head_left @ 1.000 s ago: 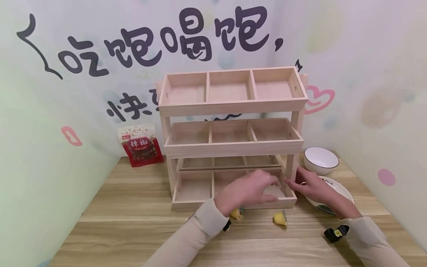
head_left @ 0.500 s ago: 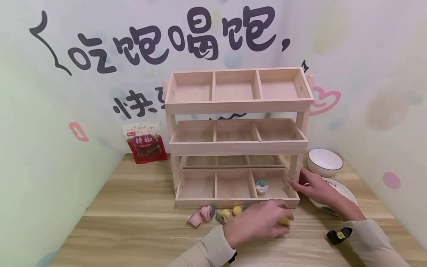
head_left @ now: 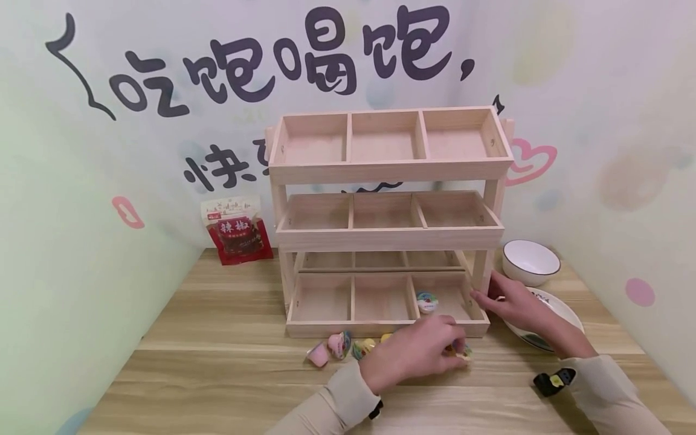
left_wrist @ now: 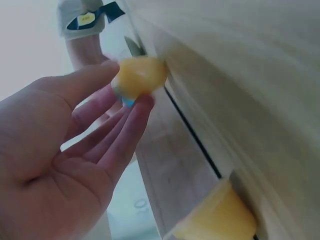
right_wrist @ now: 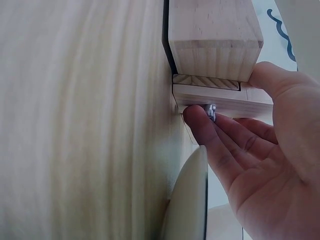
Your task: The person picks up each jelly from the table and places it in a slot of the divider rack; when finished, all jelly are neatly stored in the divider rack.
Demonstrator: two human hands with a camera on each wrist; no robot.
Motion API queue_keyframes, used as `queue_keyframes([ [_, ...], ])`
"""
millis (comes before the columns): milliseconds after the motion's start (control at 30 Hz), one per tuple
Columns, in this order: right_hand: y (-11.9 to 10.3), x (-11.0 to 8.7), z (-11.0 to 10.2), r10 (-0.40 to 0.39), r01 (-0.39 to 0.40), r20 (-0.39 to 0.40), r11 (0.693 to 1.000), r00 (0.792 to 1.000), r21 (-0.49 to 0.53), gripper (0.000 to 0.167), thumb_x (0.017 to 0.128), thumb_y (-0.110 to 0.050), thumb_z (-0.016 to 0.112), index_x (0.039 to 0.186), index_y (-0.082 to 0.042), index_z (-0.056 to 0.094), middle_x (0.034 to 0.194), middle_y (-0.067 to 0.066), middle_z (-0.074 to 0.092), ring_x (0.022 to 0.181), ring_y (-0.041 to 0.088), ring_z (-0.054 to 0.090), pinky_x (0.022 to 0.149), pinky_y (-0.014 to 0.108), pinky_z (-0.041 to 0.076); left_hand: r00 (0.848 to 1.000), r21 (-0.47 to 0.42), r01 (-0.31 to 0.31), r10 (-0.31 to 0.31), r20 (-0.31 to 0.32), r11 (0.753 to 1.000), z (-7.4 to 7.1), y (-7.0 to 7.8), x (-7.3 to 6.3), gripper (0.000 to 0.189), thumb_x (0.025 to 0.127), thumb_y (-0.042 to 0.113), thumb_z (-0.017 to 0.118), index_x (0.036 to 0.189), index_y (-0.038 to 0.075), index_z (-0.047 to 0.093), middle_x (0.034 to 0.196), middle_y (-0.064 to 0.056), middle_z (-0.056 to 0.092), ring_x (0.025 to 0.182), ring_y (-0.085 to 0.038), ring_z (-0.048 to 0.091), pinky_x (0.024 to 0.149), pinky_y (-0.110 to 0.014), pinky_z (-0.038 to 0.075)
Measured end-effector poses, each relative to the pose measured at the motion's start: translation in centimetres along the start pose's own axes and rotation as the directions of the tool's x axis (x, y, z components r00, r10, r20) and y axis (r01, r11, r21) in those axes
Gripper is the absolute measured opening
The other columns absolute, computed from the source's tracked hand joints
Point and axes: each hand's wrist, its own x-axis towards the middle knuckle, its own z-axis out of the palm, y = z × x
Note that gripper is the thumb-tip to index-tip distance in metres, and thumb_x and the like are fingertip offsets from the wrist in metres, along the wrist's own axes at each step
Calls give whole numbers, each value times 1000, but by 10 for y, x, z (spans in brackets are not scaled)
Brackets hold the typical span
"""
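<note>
My left hand (head_left: 415, 350) pinches a small yellow jelly cup (left_wrist: 143, 77) between thumb and fingertips, low over the table before the rack. Beside it on the table are pink jelly cups (head_left: 339, 345) and yellow ones, one yellow cup (left_wrist: 220, 217) showing close up in the left wrist view. A three-tier wooden rack (head_left: 391, 240) stands in the middle, and one jelly cup (head_left: 427, 302) lies in its bottom right compartment. At the rack's right side my right hand (head_left: 513, 302) grips the wooden frame, its fingers by a metal bolt (right_wrist: 211, 112).
A white plate (head_left: 565, 317) lies behind my right hand, with a white bowl (head_left: 531, 261) farther back. A red pouch (head_left: 237, 232) with Chinese lettering leans on the wall at the left. Printed walls bound the wooden table (head_left: 206, 362).
My left hand came down from over the bottom right compartment, leaving a jelly cup there, and took hold of the yellow one on the table. The right hand stays at the rack.
</note>
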Motion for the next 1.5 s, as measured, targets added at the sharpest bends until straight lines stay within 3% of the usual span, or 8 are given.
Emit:
queue_keyframes([
  [167, 0, 2, 2, -16, 16, -3, 1000, 1000, -3, 54, 105, -26, 73, 148, -1, 52, 110, 9, 78, 93, 7, 71, 75, 25, 60, 998, -116, -21, 28, 60, 993, -4, -8, -1, 17, 95, 27, 86, 91, 17, 73, 87, 11, 69, 79, 4, 58, 72, -3, 40],
  [300, 1, 5, 2, -23, 23, -1, 1000, 1000, -2, 54, 105, -27, 73, 148, -1, 52, 110, 9, 78, 93, 7, 71, 76, 25, 60, 996, -127, -7, 18, 88, 992, -7, -11, -3, 16, 95, 28, 86, 99, 18, 75, 91, 12, 70, 81, 3, 59, 72, -5, 41],
  [500, 0, 7, 2, -19, 19, 8, 1000, 1000, 1, 56, 106, -28, 73, 148, -1, 51, 111, 9, 78, 93, 8, 71, 75, 25, 60, 994, -96, -36, 45, 99, 995, -8, -13, -3, 26, 97, 28, 84, 120, 18, 76, 107, 11, 76, 89, 3, 61, 80, -6, 45],
  [633, 1, 8, 2, -20, 20, 9, 1000, 1000, -10, 55, 106, -28, 73, 148, -1, 51, 110, 9, 78, 92, 7, 70, 75, 25, 60, 992, -65, -74, 80, 96, 995, -8, -13, -4, 26, 99, 26, 81, 124, 18, 77, 117, 9, 78, 98, 5, 64, 89, -5, 46],
  [900, -1, 9, 2, -25, 25, 16, 1000, 1000, -16, 58, 106, -28, 72, 151, 0, 48, 110, 10, 77, 91, 7, 70, 74, 25, 59, 996, -87, -31, 38, 83, 996, -7, -11, -7, 27, 100, 38, 80, 121, 21, 77, 117, 12, 75, 99, 6, 62, 88, -5, 45],
  [1100, -2, 8, 2, -15, 15, 11, 1000, 1000, -6, 55, 106, -28, 72, 148, 1, 50, 108, 10, 78, 91, 6, 70, 73, 26, 59, 996, -34, -3, 6, 92, 999, -5, -6, -4, 25, 101, 33, 77, 123, 23, 74, 116, 15, 73, 94, 8, 59, 83, -6, 46],
  [1300, 1, 6, 2, -19, 19, 13, 1000, 1000, -9, 61, 106, -27, 72, 152, 2, 46, 114, 13, 77, 94, 8, 71, 76, 25, 60, 993, -5, 22, -21, 116, 1000, -2, -2, -3, 30, 102, 34, 74, 130, 24, 71, 122, 16, 71, 99, 9, 59, 85, -7, 47],
  [1500, 4, 3, 2, -18, 18, 5, 1000, 1000, -2, 58, 106, -26, 73, 150, 1, 48, 111, 10, 77, 92, 6, 70, 75, 25, 60, 994, 18, 4, -6, 110, 1000, 0, 2, -3, 32, 104, 34, 72, 134, 22, 71, 125, 14, 70, 105, 7, 61, 90, -6, 46],
])
